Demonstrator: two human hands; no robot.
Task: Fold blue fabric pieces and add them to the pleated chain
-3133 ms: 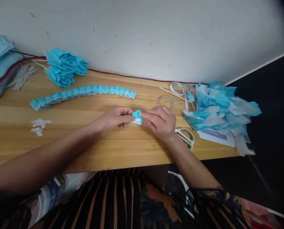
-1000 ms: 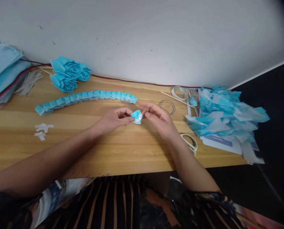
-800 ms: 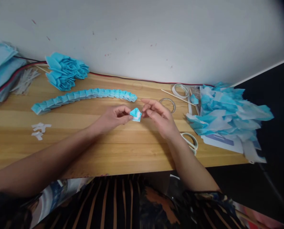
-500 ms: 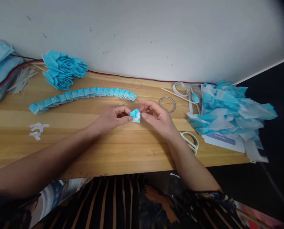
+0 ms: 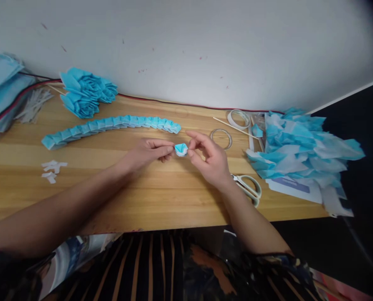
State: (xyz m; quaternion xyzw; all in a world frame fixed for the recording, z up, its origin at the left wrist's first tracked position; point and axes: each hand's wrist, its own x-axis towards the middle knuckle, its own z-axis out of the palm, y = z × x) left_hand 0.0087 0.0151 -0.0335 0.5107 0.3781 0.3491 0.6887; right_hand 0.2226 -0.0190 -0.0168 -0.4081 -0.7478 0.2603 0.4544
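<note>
Between my two hands is a small folded blue-and-white paper piece (image 5: pixel 181 150), cupped in shape with its blue inside showing. My left hand (image 5: pixel 151 151) pinches its left edge between thumb and fingers. At its right edge, my right hand (image 5: pixel 209 156) grips with thumb and index finger, the other fingers curled. Just beyond the hands lies a long curved strip of overlapping folded blue pieces (image 5: pixel 111 123). White-handled scissors (image 5: pixel 250 188) rest beside my right wrist, partly hidden by it.
Blue paper roses (image 5: pixel 89 90) lie at the back left, near thin pale strips (image 5: pixel 34 104). White scraps (image 5: pixel 51 170) are on the left. Tape rolls (image 5: pixel 239 120) and a thin stick (image 5: pixel 233 126) lie at the back right, beside a heap of blue-white sheets (image 5: pixel 302 146).
The folded piece has turned in my fingers, so its opening now faces up more. My left fingers have straightened along it, and my right fingertips have closed onto its edge.
</note>
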